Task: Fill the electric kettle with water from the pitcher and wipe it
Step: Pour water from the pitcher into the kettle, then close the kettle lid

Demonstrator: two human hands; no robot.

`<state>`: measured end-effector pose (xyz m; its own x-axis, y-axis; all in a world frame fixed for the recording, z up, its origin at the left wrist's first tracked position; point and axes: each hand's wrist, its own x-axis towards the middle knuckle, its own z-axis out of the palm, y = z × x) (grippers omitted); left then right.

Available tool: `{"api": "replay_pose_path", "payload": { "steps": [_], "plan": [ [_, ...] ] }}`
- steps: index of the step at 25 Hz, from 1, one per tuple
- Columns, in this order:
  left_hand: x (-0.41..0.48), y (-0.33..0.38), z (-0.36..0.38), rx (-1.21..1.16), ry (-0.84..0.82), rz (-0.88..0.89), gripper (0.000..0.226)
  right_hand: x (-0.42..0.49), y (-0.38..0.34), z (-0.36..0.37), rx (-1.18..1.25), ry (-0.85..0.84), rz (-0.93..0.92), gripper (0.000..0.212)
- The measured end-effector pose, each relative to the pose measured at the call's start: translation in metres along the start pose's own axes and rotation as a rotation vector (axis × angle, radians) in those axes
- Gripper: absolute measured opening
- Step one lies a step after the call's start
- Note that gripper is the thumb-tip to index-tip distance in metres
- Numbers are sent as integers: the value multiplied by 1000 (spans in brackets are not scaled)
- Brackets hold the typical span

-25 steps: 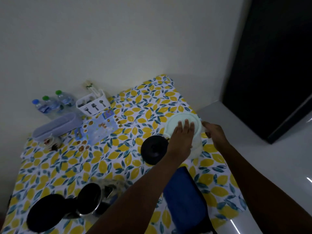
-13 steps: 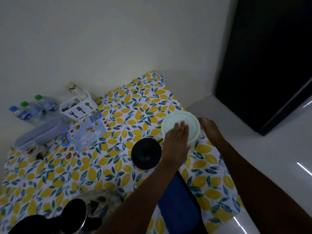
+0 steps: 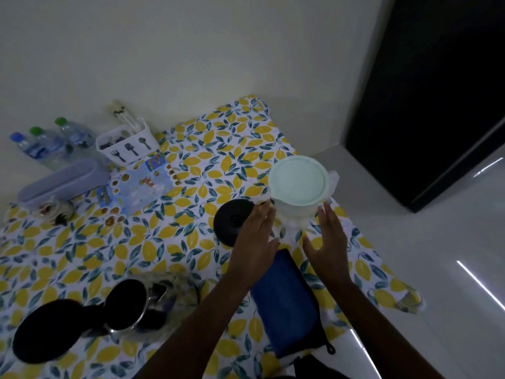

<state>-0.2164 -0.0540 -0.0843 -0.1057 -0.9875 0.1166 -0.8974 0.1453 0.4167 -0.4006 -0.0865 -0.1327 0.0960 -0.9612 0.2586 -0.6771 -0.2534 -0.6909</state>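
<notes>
Where both forearms reach in from the near edge, a folded blue cloth (image 3: 284,302) lies on the surface (image 3: 82,258) between them, just short of the palms. Well to the left of the left hand (image 3: 255,242), near the front edge, stands the electric kettle (image 3: 125,305), its mouth uncovered and its black lid (image 3: 46,329) hinged back beside it. The left hand is spread flat, fingers straight, gripping nothing; its fingertips look close to or just touching the left side of the pitcher (image 3: 296,192), though I cannot tell which. The right hand (image 3: 328,242) is likewise open and empty, fingers pointing at the pitcher's right side, apart from it. Just left of the left hand's fingers sits a round black base (image 3: 233,220). The pitcher stands upright just beyond both hands, its pale green lid (image 3: 299,181) in place. Farther off to the left, against the wall, are a cutlery caddy (image 3: 127,144) and three water bottles (image 3: 52,143).

The step in hand looks like taking hold of the pitcher; no pouring has begun. The next move likely calls for closing both hands around its body, or freeing the lid, then carrying it left and nearer to the kettle without tipping early.
</notes>
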Motion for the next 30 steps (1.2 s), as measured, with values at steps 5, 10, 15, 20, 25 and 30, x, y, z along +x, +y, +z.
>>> {"api": "replay_pose_path", "payload": {
  "steps": [5, 10, 15, 20, 25, 30],
  "plan": [
    [-93, -37, -21, -67, 38, -124, 57, -64, -38, 27, -76, -264, -100, 87],
    [-170, -69, -58, -17, 150, -230, 50, -108, -107, 61, -41, -406, -245, 100],
    [-232, -108, -105, 68, 332, -263, 44, -133, -175, 98, -30, -486, -377, 103],
    [-278, -143, -146, 191, 476, -345, 41, -138, -221, 125, -32, -531, -375, 106],
    [-305, -160, -165, -195, 601, -648, 77, -142, -235, 135, 24, -528, -265, 104],
    [-294, -152, -174, -435, 565, -582, 79, -137, -232, 131, 135, -588, -197, 102]
  ]
}}
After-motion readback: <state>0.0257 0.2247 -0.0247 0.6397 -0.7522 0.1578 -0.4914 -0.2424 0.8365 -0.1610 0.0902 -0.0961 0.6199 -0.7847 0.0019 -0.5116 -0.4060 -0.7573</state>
